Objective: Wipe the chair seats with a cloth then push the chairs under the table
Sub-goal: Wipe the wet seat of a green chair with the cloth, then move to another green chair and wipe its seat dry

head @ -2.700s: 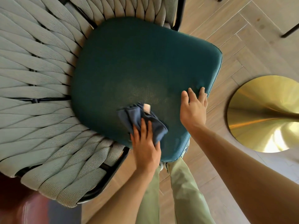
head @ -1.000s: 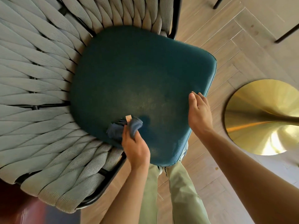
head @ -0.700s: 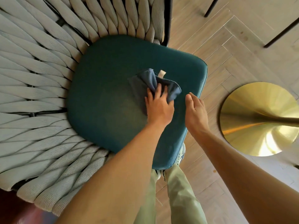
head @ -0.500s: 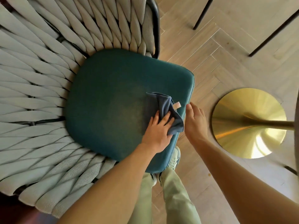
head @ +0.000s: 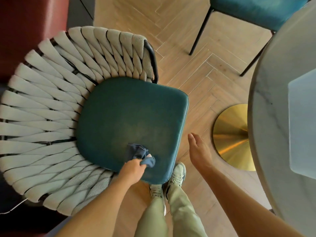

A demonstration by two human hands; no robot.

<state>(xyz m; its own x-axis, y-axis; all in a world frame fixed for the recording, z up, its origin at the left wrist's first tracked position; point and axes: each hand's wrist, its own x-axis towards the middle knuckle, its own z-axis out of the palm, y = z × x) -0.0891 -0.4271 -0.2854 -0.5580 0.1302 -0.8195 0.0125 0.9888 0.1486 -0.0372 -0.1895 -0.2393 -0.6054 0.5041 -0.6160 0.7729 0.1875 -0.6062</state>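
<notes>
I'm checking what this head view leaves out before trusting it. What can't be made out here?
- Second teal chair: cut off by the top edge and the round marble tabletop.
- Round brass table base: partly hidden under the tabletop.
- Left hand fingers: buried in the bunched blue cloth.
- Woven chair's legs: hidden beneath its teal seat cushion.

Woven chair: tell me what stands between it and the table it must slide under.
Between the woven chair and the marble table, the person's own feet and open right hand stand at the seat's front edge. Otherwise only bare floor.
</notes>
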